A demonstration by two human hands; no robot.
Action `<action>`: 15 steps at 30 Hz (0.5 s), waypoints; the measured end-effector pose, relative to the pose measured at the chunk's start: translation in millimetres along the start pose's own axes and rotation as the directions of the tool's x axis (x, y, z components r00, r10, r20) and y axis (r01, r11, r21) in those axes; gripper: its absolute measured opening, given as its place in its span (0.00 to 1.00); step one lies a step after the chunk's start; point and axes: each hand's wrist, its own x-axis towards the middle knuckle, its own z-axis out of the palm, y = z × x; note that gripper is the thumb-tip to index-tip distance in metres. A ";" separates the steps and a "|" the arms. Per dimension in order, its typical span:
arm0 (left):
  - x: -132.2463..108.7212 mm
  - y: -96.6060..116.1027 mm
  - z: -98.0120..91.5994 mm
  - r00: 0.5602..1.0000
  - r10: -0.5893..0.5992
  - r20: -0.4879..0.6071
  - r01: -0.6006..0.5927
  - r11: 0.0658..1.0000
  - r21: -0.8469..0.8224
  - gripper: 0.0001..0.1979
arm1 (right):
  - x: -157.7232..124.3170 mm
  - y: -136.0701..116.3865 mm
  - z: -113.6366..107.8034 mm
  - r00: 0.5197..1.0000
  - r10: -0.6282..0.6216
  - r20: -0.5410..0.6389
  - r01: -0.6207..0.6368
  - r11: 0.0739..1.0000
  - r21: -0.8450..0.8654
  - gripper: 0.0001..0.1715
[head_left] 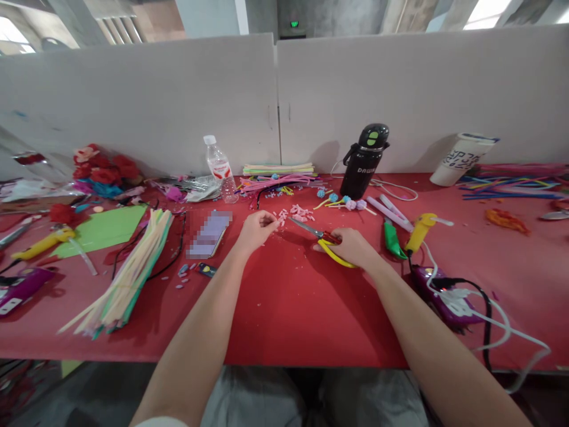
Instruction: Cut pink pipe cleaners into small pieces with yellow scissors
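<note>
My left hand (259, 229) is closed in a pinch over the red table, its fingertips beside a small heap of short pink pieces (301, 212). Whatever lies between those fingers is too small to make out. In my right hand (353, 246) is a pair of scissors (310, 229) with red and yellow handles. Their blades point left toward the pink pieces and the left fingertips. More pink bits lie scattered between the blade tips and my left hand.
A bundle of pale fuzzy stems (133, 270) and a phone (210, 234) lie left. Behind stand a water bottle (220, 169) and a black flask (364, 163). At right are a yellow glue gun (420, 232), a purple power strip (444, 302) with cables, and a tilted white cup (462, 159).
</note>
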 end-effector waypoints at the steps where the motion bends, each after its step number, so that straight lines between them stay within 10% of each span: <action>1: -0.3 -0.1 1.2 1.000 0.008 0.007 -0.008 1.000 -0.015 0.12 | 0.5 0.2 0.2 1.000 0.004 0.007 -0.004 1.000 0.005 0.31; 15: 4.8 -16.1 7.1 0.993 -0.011 0.119 0.008 1.000 0.022 0.17 | -0.5 -2.2 -1.0 0.995 -0.098 0.005 0.098 0.995 0.027 0.34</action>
